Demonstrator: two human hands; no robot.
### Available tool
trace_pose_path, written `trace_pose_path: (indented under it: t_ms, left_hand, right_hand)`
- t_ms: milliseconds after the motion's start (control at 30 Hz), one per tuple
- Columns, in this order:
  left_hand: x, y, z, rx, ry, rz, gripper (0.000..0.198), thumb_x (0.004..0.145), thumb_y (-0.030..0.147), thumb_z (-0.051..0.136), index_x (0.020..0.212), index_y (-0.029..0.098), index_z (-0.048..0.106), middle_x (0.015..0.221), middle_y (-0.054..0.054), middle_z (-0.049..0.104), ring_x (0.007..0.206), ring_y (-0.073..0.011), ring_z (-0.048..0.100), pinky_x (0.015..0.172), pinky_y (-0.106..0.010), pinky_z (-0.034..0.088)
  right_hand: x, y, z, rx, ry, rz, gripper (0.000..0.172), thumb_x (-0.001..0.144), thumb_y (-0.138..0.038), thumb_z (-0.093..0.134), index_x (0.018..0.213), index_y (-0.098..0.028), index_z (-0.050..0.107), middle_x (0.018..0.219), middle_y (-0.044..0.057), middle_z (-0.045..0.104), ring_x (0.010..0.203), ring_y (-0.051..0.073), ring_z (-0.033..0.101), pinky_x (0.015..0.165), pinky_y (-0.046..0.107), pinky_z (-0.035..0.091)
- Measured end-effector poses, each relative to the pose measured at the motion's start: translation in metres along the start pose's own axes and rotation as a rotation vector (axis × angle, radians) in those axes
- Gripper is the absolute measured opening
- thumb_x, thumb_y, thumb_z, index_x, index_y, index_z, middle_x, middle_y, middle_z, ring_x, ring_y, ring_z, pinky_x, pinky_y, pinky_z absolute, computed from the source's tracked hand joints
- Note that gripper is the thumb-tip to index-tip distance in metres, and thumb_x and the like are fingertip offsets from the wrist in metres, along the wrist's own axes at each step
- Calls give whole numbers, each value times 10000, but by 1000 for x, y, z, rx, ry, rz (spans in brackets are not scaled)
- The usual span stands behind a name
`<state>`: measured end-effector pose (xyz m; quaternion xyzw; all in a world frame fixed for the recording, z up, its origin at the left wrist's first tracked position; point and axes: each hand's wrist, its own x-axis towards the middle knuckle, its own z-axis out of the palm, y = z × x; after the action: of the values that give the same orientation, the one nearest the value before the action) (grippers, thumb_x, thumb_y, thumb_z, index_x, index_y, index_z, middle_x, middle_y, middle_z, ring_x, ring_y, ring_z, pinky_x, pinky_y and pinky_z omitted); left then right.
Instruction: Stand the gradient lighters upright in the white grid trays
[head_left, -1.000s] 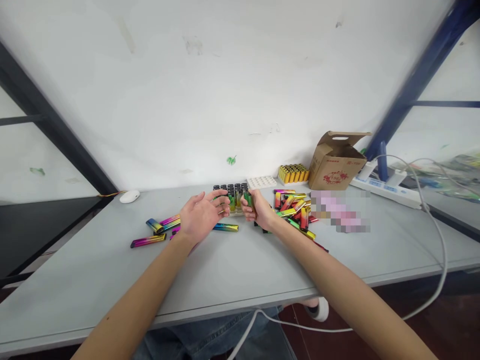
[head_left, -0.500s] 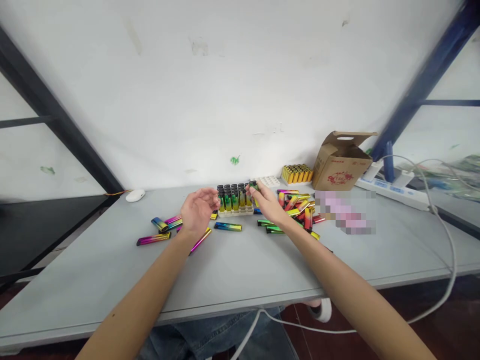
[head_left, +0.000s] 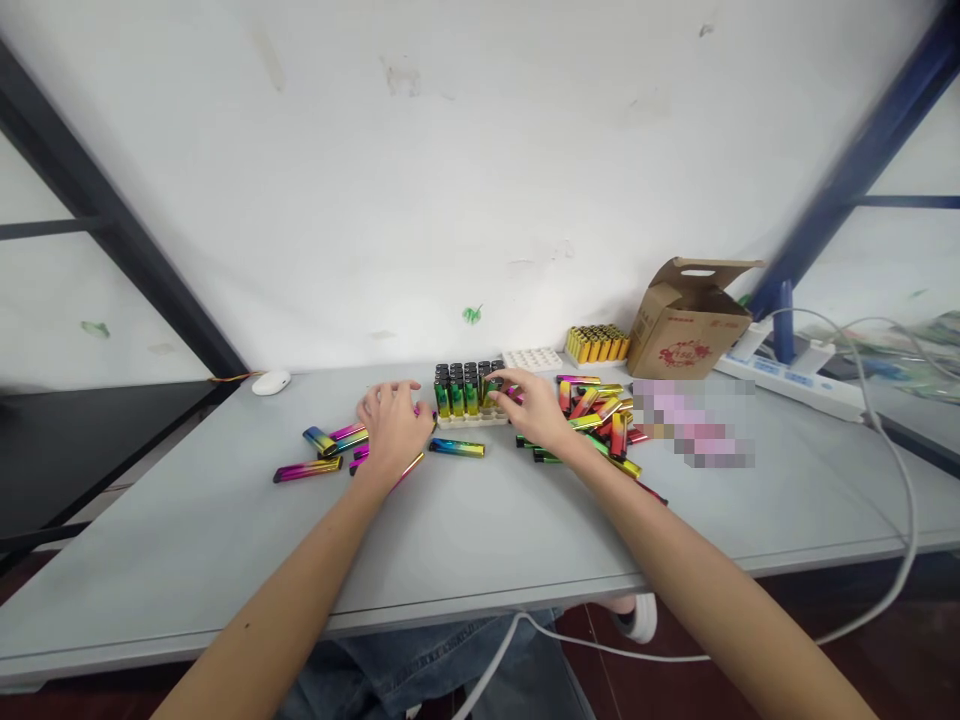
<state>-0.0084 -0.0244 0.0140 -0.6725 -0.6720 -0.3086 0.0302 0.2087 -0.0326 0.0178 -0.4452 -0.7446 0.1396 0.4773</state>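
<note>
A cream tray (head_left: 472, 419) holds several upright rainbow-coloured lighters (head_left: 465, 388) with black tops. My right hand (head_left: 534, 408) rests at the tray's right end, fingers curled on a lighter (head_left: 491, 386) standing in the tray. My left hand (head_left: 391, 425) lies palm down on the table left of the tray, fingers spread over loose rainbow lighter sleeves (head_left: 337, 440). One sleeve (head_left: 457, 449) lies in front of the tray. A pile of lighters (head_left: 600, 418) sits right of my right hand.
The grey table (head_left: 465, 530) runs along a white wall. At the back stand an empty white tray (head_left: 532, 359), yellow lighters (head_left: 596, 344), a cardboard box (head_left: 686, 320) and a power strip (head_left: 787, 380). A white mouse (head_left: 271, 382) lies back left. A cable (head_left: 892, 520) hangs off the right edge.
My right hand moved from in front of the tray to its right end and set a lighter down into it. My left hand dropped from mid-air onto the loose sleeves.
</note>
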Motion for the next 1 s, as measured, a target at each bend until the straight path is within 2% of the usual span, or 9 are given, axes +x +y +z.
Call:
trace_pose_path:
  t_ms: [100,267,400,467,567,667,733,867,1000]
  left_hand:
    - [-1,-6,3,164,-27,49,359,843,181,427,1118,180,657,1233,-152,599,1294,-359,396,1105,-623,206]
    - [4,-15,0,218,-169,34,370,887,189,380,1124,194,665,1229,-155,624,1277,-380,425,1079,-719,167]
    - [6,-17,-2,225,-194,31,340,908,264,392,1071,199,684,1197,-156,641,1239,-391,462,1068,-754,133]
    - [6,-17,-1,210,-193,41,330,908,297,402,1039,200,689,1182,-159,643,1239,-381,462,1067,-763,115]
    - [5,-17,3,190,-193,58,324,903,301,404,1024,199,687,1173,-160,644,1256,-367,448,1063,-773,100]
    - [5,-18,6,193,-200,62,328,899,303,401,1029,202,684,1178,-161,645,1283,-376,423,1059,-777,92]
    - [6,-19,6,198,-198,53,337,900,321,400,1042,203,681,1194,-164,639,1304,-383,404,1065,-771,85]
    - [6,-18,4,199,-207,31,356,902,353,404,1085,208,673,1240,-168,616,1337,-384,368,1076,-755,87]
    - [6,-16,4,195,-226,36,363,901,343,404,1116,217,668,1257,-160,613,1332,-384,371,1070,-754,100]
  right_hand:
    - [-1,3,3,21,-28,44,244,860,-247,572,1080,-190,662,867,42,684,763,167,608,758,319,490]
    - [-3,8,4,-15,-11,32,281,843,-269,595,1119,-217,612,911,40,694,819,186,634,768,326,485]
    - [-4,9,3,-85,-36,1,239,869,-276,577,1100,-235,624,893,32,691,788,192,634,747,330,495]
    - [-5,8,4,-170,8,-56,240,879,-268,572,1109,-240,637,1027,64,674,915,216,628,826,361,502]
    - [-7,6,6,-342,113,-154,241,877,-267,583,1102,-240,666,1251,110,567,1166,269,528,992,429,446]
    - [-7,5,7,-430,92,-201,290,880,-275,571,1154,-235,657,1333,124,500,1243,290,465,1050,458,407]
    - [-7,6,6,-429,61,-211,384,890,-267,539,1268,-221,589,1376,132,469,1275,285,442,1070,449,397]
    - [-1,18,-3,-378,178,-137,521,905,-261,470,1413,-157,420,1409,160,444,1304,265,430,1090,428,381]
    - [8,40,-25,-377,321,13,355,889,-251,440,1184,-143,605,1210,153,602,1172,283,530,1031,445,411]
